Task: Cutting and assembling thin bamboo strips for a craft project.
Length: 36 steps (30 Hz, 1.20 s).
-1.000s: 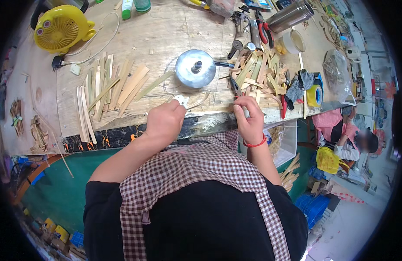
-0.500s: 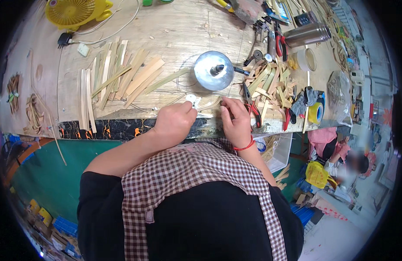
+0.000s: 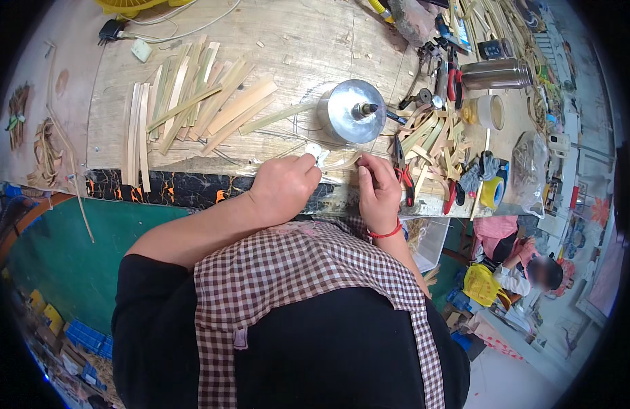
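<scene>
Near the front edge of the workbench, my left hand (image 3: 285, 187) is closed, and what its fingers pinch is hidden. A small white roundish piece (image 3: 315, 150) shows just beyond its fingertips. My right hand (image 3: 380, 193), with a red cord at the wrist, pinches the right end of a thin, curved bamboo strip (image 3: 342, 164). That strip runs leftward toward my left hand. Behind the hands stands a round silver metal lamp (image 3: 345, 123) with a dark wick holder on top; no flame can be made out.
Flat bamboo strips (image 3: 241, 105) lie to the left. At right are a pile of short strips (image 3: 431, 140), red-handled pliers (image 3: 405, 183), a yellow tape roll (image 3: 492, 193), a clear jar (image 3: 490, 112) and a steel flask (image 3: 495, 73). Another person (image 3: 509, 249) sits at far right.
The whole view has shifted, so the bench things appear farther right. My hands keep nearly the same place by the lamp, and the curved strip shows more plainly between them.
</scene>
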Each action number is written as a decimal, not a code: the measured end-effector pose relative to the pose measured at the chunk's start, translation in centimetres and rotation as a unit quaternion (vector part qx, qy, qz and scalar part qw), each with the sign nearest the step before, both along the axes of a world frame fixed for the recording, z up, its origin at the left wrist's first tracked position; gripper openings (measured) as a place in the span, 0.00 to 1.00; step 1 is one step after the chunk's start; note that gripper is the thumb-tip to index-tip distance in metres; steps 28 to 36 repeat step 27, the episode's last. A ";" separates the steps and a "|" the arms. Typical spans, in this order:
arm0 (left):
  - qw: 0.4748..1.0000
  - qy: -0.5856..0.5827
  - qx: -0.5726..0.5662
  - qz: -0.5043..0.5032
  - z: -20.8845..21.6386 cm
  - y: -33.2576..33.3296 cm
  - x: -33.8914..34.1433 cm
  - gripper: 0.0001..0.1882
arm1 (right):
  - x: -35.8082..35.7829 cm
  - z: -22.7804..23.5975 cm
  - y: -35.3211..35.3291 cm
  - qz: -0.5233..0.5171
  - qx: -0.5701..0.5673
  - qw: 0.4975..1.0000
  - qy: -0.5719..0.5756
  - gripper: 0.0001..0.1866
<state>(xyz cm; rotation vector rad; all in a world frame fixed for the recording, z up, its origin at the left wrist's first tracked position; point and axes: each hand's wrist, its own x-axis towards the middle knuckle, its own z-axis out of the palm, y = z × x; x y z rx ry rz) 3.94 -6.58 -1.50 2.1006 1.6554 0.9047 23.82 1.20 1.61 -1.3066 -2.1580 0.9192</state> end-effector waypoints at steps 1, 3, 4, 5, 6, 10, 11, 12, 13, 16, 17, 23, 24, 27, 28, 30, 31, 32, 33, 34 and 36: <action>1.000 0.000 0.001 0.000 0.1 0.0 0.0 0.04 | 0.0 -0.1 0.0 0.003 0.005 1.000 -0.001 0.11; 1.000 0.004 -0.009 -0.002 0.3 0.1 -0.2 0.03 | -0.1 -0.1 0.1 0.006 0.010 1.000 -0.004 0.11; 1.000 0.003 -0.009 -0.001 0.3 0.1 -0.3 0.03 | -0.1 0.0 0.1 0.004 0.011 1.000 -0.007 0.11; 1.000 0.005 -0.010 0.003 0.4 0.2 -0.3 0.03 | -0.2 0.0 0.2 0.003 0.013 1.000 -0.010 0.11; 1.000 0.006 -0.011 0.007 0.3 0.2 -0.2 0.03 | -0.2 0.0 0.1 0.004 0.013 1.000 -0.011 0.11; 1.000 -0.027 0.000 0.007 0.4 0.4 -0.3 0.03 | 0.0 -0.4 0.1 -0.003 0.016 1.000 -0.015 0.10; 1.000 -0.030 0.001 0.007 0.4 0.4 -0.3 0.03 | 0.1 -0.4 0.1 0.000 0.022 1.000 -0.019 0.10; 0.999 -0.032 0.002 0.007 0.4 0.4 -0.3 0.03 | 0.1 -0.4 0.1 -0.001 0.023 1.000 -0.019 0.10; 0.999 -0.032 0.003 0.007 0.4 0.4 -0.2 0.03 | 0.0 -0.3 0.1 -0.002 0.022 1.000 -0.017 0.10; 0.999 -0.034 0.006 0.000 0.2 0.5 -0.3 0.04 | 0.1 -0.2 0.1 -0.004 0.000 1.000 -0.008 0.11; 1.000 -0.029 0.004 0.006 0.0 0.3 -0.2 0.04 | 0.3 -0.2 0.0 -0.004 -0.024 1.000 -0.003 0.13; 0.998 -0.064 0.004 -0.012 0.9 0.4 -0.3 0.04 | 0.5 0.2 -0.8 -0.104 -0.223 0.955 0.169 0.17; 0.996 -0.085 0.007 -0.030 1.1 0.4 -0.3 0.04 | 1.1 0.1 -0.7 -0.079 -0.294 0.931 0.202 0.18; 0.993 -0.086 0.040 -0.067 1.3 0.5 0.2 0.05 | 1.8 0.7 -0.2 -0.087 -0.376 0.903 0.188 0.20; 0.993 -0.086 0.040 -0.067 1.3 0.5 0.2 0.05 | 1.8 0.7 -0.2 -0.087 -0.376 0.903 0.188 0.20; 0.993 -0.086 0.040 -0.067 1.3 0.5 0.2 0.05 | 1.8 0.7 -0.2 -0.087 -0.376 0.903 0.188 0.20; 0.993 -0.086 0.040 -0.067 1.3 0.5 0.2 0.05 | 1.8 0.7 -0.2 -0.087 -0.376 0.903 0.188 0.20; 0.993 -0.086 0.040 -0.067 1.3 0.5 0.2 0.05 | 1.8 0.7 -0.2 -0.087 -0.376 0.903 0.188 0.20; 0.993 -0.086 0.040 -0.067 1.3 0.5 0.2 0.05 | 1.8 0.7 -0.2 -0.087 -0.376 0.903 0.188 0.20; 0.993 -0.086 0.040 -0.067 1.3 0.5 0.2 0.05 | 1.8 0.7 -0.2 -0.087 -0.376 0.903 0.188 0.20; 0.993 -0.086 0.040 -0.067 1.3 0.5 0.2 0.05 | 1.8 0.7 -0.2 -0.087 -0.376 0.903 0.188 0.20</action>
